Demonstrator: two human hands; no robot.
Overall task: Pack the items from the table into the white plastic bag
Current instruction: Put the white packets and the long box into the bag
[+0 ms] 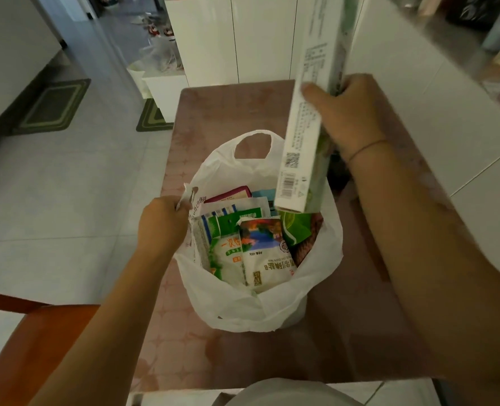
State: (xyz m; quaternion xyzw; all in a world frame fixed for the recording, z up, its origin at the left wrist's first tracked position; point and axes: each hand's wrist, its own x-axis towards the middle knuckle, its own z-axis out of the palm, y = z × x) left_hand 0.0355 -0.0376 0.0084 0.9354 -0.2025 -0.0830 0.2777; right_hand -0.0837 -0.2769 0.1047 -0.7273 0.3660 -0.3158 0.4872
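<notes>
Home kitchen w/ white cabinets (260, 39), tile floor (67, 200), mats (52, 105)

Directions are read from the bag (243, 312) mouth, 12 o'clock farthest from the person.

- Mouth: packets (260, 253) stand upright and fill it from 9 to 4 o'clock. Open room shows only along the inner wall at 12 o'clock.
- 1 o'clock: the lower end of the box (304, 136) hangs over the rim, held by the right hand (351, 112).
- 3 o'clock: the right forearm crosses the bench (213, 361); a cabinet (418, 83) stands just beyond.
- 9 o'clock: the left hand (162, 221) grips the rim.
- 12 o'clock: the far handle (277, 148) stands upright, with bare bench behind it.
- 6 o'clock: bare bench.
- 8 o'clock: a chair (38, 332) beside the bench.
</notes>
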